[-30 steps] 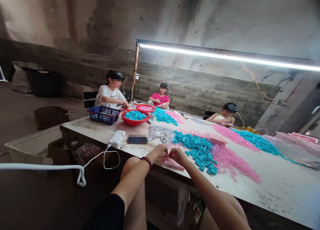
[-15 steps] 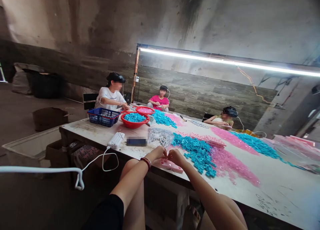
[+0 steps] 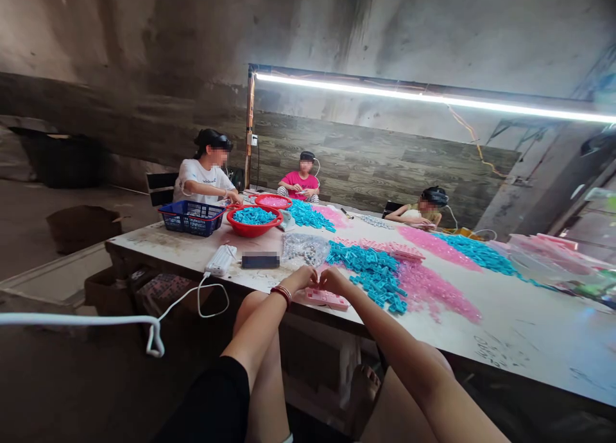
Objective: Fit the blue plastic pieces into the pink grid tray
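My left hand and my right hand meet at the near edge of the table, fingers bent and pressed together. Whatever they pinch is too small to make out. Just beneath them lies a pink plastic piece with raised parts. Beyond my right hand spreads a heap of blue plastic pieces, with a pile of clear pink bits beside it. A clear bag of small grey parts rests past my left hand.
A power strip with a white cable, a dark blurred item, a blue basket and red bowls stand on the table to the left. Three people sit across, near more blue and pink piles.
The whole view has shifted, so the table and people appear slightly further left and higher. Both hands stay together over the pink piece.
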`<state>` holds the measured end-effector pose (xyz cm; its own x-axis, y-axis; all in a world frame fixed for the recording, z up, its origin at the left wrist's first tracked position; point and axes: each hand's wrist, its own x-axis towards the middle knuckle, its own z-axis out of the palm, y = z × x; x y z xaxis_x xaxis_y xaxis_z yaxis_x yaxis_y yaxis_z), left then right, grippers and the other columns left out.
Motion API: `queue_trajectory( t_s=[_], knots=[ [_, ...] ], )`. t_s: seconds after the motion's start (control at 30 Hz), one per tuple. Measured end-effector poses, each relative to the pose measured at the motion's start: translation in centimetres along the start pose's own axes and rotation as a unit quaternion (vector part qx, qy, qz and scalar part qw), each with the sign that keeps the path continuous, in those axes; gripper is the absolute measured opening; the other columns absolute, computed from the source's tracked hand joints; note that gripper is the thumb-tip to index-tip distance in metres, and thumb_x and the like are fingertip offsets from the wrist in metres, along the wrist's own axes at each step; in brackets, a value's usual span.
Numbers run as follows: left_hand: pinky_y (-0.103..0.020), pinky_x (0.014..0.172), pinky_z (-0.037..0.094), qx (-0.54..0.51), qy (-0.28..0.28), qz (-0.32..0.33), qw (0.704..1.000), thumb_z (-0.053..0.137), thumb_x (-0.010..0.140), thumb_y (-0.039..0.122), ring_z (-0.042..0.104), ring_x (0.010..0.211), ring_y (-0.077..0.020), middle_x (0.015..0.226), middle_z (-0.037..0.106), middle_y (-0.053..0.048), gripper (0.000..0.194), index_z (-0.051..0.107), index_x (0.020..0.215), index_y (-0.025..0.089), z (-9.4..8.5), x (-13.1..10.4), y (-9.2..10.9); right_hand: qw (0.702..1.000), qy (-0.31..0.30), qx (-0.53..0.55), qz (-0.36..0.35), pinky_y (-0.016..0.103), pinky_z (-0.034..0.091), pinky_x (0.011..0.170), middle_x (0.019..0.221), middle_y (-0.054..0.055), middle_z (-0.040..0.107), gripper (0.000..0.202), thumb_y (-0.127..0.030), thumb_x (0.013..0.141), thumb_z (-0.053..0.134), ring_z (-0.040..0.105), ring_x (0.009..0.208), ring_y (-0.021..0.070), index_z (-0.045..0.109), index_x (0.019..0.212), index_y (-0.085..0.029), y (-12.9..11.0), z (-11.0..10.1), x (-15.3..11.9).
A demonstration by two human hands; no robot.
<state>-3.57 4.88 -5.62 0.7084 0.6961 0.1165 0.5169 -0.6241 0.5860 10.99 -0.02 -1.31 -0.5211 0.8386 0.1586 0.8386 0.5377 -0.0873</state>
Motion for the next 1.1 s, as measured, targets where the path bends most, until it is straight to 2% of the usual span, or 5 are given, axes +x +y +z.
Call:
queue_trajectory(
  t_s=[0.37,0.53,0.77,0.93,1.1],
  knots=[
    [-0.038,0.078,0.049,0.029,-0.002,-0.008,1.0,0.049,0.086,0.032,0.056,0.093,-0.019,0.109,0.055,-0.007,0.03,0.052,0.11,0.014,-0.6,-0.8,1.2,1.0,-0.003,-0.013,-0.007,0.021,0.036,0.05,0.054,0.005,0.067,0.01,-0.016,0.064,0.064,0.054,0.048,0.0119,0.072,0.058,-0.014,-0.7,-0.6,0.5],
    [-0.027,0.071,0.047,0.042,0.011,-0.035,0.998,0.064,0.072,0.028,0.058,0.078,-0.016,0.085,0.063,-0.004,0.022,0.063,0.087,0.012,-1.3,-1.4,2.1,0.998,0.035,0.031,-0.03,0.023,0.044,0.058,0.071,0.007,0.071,0.015,-0.016,0.071,0.059,0.062,0.06,0.0151,0.073,0.074,-0.017,-0.4,-0.2,-1.8],
    [-0.023,0.071,0.044,0.041,0.021,-0.075,0.996,0.074,0.055,0.025,0.055,0.091,-0.019,0.106,0.058,-0.005,0.059,0.054,0.109,0.015,-1.4,-0.8,2.9,0.982,0.07,0.152,-0.091,0.032,0.05,0.076,0.095,0.009,0.069,0.024,-0.028,0.077,0.056,0.063,0.086,0.021,0.069,0.096,-0.021,0.0,0.3,-4.4],
    [-0.024,0.07,0.044,0.051,0.012,-0.108,0.993,0.07,0.06,0.032,0.057,0.083,-0.0185,0.092,0.062,-0.003,0.045,0.058,0.101,0.016,-0.9,-0.5,3.5,0.979,0.165,0.112,-0.04,0.039,0.048,0.083,0.097,0.011,0.066,0.029,-0.041,0.078,0.055,0.06,0.094,0.025,0.069,0.09,-0.019,1.6,1.7,-4.2],
    [-0.03,0.076,0.045,0.071,-0.003,-0.153,0.986,0.072,0.057,0.038,0.057,0.089,-0.0253,0.089,0.064,-0.007,0.047,0.062,0.095,0.013,-1.5,-0.7,4.2,0.976,0.201,0.065,0.048,0.045,0.04,0.093,0.112,0.015,0.06,0.053,-0.054,0.073,0.053,0.052,0.108,0.0296,0.061,0.11,-0.015,4.4,3.8,-5.7]
  ],
)
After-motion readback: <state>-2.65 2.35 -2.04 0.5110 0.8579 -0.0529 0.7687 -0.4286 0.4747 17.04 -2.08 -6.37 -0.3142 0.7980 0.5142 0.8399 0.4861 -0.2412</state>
